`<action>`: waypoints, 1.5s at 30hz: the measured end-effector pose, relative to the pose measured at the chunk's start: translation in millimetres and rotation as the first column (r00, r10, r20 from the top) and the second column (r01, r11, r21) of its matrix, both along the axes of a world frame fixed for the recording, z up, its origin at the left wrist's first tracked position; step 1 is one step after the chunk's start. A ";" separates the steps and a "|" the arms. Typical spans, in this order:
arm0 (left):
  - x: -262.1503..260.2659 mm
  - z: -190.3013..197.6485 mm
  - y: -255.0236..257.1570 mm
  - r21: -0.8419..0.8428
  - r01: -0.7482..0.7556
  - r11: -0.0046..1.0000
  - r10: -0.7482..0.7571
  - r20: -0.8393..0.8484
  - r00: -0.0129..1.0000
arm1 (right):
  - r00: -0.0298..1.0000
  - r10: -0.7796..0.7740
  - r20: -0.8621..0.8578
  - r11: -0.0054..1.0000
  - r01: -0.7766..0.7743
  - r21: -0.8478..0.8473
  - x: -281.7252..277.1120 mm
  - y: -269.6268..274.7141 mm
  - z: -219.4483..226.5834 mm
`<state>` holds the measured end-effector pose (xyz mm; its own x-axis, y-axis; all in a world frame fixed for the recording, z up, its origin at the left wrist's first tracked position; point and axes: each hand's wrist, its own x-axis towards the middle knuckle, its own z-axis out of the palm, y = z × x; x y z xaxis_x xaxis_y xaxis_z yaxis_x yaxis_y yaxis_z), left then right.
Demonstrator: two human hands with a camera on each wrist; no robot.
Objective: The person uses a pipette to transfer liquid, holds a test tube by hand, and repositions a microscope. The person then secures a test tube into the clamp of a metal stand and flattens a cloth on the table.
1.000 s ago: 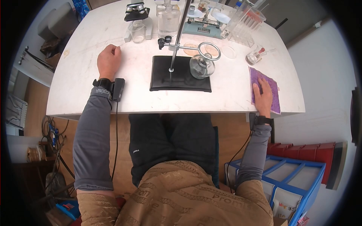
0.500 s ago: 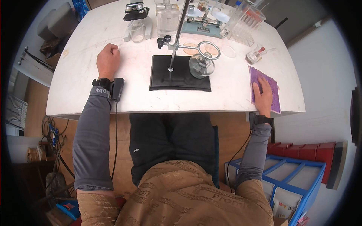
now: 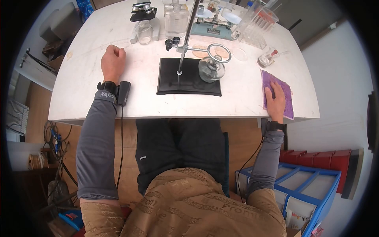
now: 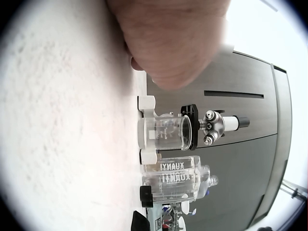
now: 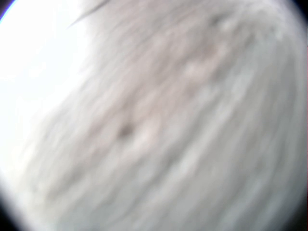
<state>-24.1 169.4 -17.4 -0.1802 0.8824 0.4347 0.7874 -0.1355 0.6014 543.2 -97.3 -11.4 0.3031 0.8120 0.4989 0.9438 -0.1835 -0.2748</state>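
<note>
My left hand [image 3: 113, 64] rests on the white table left of the stand, its fingers curled in and holding nothing. In the left wrist view, the side of that hand [image 4: 173, 38] fills the top, close over the tabletop. My right hand [image 3: 277, 102] lies with extended fingers on a purple cloth [image 3: 288, 103] at the table's right front. Between the hands stands a ring stand with a black base [image 3: 167, 81]. A round glass vessel [image 3: 211, 74] sits on the base under its metal ring. The right wrist view is blurred, showing only a pale wrinkled surface.
A microscope [image 3: 143, 15], a beaker [image 4: 166, 133] and a clear glass bottle [image 3: 176, 23] stand at the back left. Behind the stand are a teal balance [image 3: 213, 31] and a test tube rack [image 3: 252, 38]. Near the cloth sits a small glass vessel [image 3: 265, 60] with a red part.
My left hand has turned very slightly at the knuckles, staying in place. The right hand, cloth and glassware have not moved.
</note>
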 end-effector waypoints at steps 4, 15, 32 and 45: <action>-3.9 -6.6 4.3 0.085 0.009 0.996 -0.009 0.006 1.000 | 1.000 -0.003 -0.001 1.000 0.003 0.012 0.4 -0.4 -1.3; -0.3 -0.5 0.7 0.031 0.034 0.999 -0.034 -0.015 0.999 | 1.000 0.000 -0.007 1.000 0.000 0.017 1.9 -0.2 -3.1; -0.2 -1.3 -0.8 0.044 0.025 0.999 -0.026 0.031 0.999 | 1.000 0.007 -0.022 0.999 -0.006 0.035 -0.2 -1.4 -2.4; -0.5 -0.9 1.7 -0.009 0.013 1.000 -0.013 0.024 1.000 | 0.998 0.019 -0.068 0.998 -0.015 0.066 1.9 0.5 -1.1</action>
